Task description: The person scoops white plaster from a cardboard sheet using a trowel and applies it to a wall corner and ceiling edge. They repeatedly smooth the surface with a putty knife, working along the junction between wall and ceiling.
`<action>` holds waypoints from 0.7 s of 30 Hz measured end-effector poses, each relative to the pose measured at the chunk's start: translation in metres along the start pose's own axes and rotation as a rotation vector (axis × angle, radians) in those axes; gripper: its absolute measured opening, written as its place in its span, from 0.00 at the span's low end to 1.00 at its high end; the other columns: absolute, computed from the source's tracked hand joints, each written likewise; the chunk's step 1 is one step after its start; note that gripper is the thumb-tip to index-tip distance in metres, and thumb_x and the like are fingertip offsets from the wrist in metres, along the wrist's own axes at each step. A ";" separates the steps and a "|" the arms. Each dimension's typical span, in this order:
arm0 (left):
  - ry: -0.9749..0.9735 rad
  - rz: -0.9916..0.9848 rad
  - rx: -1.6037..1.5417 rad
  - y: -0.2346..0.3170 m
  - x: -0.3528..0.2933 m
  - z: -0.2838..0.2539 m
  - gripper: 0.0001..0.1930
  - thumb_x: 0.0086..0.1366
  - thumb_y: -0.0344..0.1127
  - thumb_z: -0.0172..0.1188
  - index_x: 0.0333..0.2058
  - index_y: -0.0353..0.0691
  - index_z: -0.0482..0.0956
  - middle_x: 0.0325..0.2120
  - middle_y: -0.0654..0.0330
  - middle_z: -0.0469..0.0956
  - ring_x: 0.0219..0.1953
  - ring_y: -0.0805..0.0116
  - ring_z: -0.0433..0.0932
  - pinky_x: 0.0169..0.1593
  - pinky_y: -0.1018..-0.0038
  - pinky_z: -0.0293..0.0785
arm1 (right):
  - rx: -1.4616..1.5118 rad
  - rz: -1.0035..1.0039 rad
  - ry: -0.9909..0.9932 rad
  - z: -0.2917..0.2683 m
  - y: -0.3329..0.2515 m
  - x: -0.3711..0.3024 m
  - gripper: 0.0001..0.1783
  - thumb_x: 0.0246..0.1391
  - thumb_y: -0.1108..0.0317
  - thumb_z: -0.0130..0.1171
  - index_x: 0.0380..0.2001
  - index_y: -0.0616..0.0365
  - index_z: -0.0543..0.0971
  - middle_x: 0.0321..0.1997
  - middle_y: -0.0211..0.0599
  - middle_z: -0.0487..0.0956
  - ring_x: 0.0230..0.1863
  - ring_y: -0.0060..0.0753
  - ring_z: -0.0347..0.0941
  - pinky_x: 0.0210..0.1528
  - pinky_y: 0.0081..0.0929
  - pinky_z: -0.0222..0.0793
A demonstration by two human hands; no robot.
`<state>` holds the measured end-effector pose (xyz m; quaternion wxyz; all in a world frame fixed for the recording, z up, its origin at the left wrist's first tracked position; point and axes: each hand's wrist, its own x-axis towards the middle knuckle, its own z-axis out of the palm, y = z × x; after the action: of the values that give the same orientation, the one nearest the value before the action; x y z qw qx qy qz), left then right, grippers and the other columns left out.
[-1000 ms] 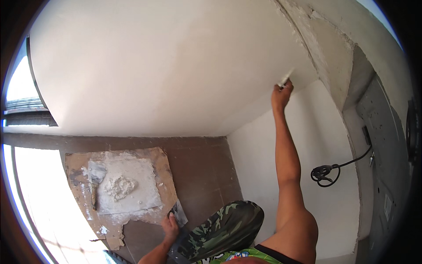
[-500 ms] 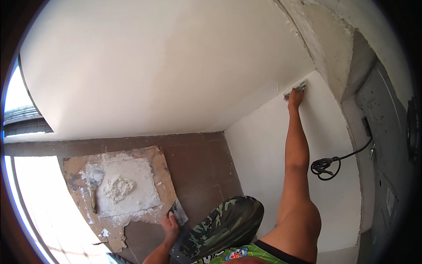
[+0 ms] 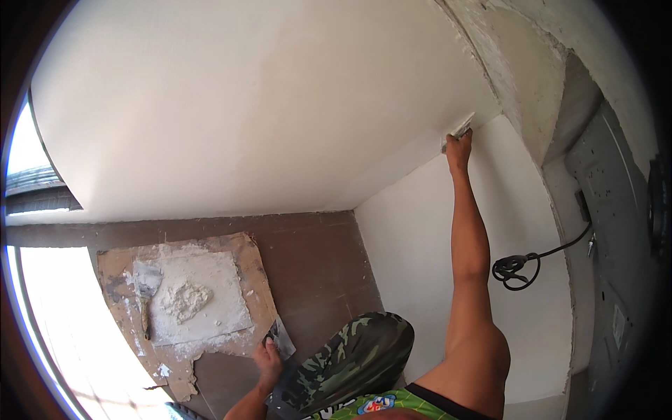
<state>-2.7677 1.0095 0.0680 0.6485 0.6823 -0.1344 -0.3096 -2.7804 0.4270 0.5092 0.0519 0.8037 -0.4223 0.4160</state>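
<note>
With my arm stretched far out, my right hand is closed on a wide putty knife. Its blade lies against the large white wall, beside the corner with the narrower white wall. Low on the left, my left hand grips a second scraper by the edge of a torn cardboard sheet. On that sheet a white-coated board bears a mound of white putty. Another putty knife rests at the board's left side.
A coiled black cable hangs in front of the narrower wall, running to a grey metal door on the right. My camouflage-clad knee is bent above the brown floor. Bright openings lie along the left side.
My right hand and its putty knife have shifted slightly left, from the corner onto the large wall, with the blade more steeply tilted. My left hand has barely moved.
</note>
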 end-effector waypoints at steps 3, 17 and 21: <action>0.041 0.105 0.039 -0.002 0.001 0.000 0.18 0.72 0.41 0.47 0.34 0.30 0.75 0.20 0.48 0.74 0.22 0.50 0.73 0.30 0.60 0.67 | -0.051 -0.041 0.144 -0.018 -0.003 -0.016 0.20 0.60 0.72 0.52 0.53 0.70 0.72 0.51 0.56 0.77 0.54 0.56 0.73 0.54 0.43 0.70; 0.049 0.130 0.025 -0.004 0.001 0.001 0.17 0.72 0.40 0.48 0.38 0.29 0.76 0.21 0.46 0.75 0.23 0.47 0.75 0.30 0.60 0.69 | -0.464 -0.376 0.239 0.021 0.059 -0.015 0.32 0.54 0.78 0.52 0.64 0.66 0.63 0.61 0.56 0.69 0.62 0.59 0.64 0.64 0.49 0.58; 0.031 0.109 0.057 -0.001 0.001 -0.001 0.17 0.72 0.41 0.48 0.39 0.29 0.76 0.21 0.45 0.75 0.23 0.47 0.75 0.30 0.61 0.69 | -0.447 -0.410 0.238 0.065 0.069 -0.075 0.30 0.57 0.73 0.56 0.63 0.68 0.65 0.56 0.59 0.72 0.58 0.62 0.67 0.61 0.49 0.62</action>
<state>-2.7666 1.0101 0.0671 0.6466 0.6970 -0.1702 -0.2590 -2.8118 0.4027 0.3953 0.3588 0.7865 -0.3234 0.3849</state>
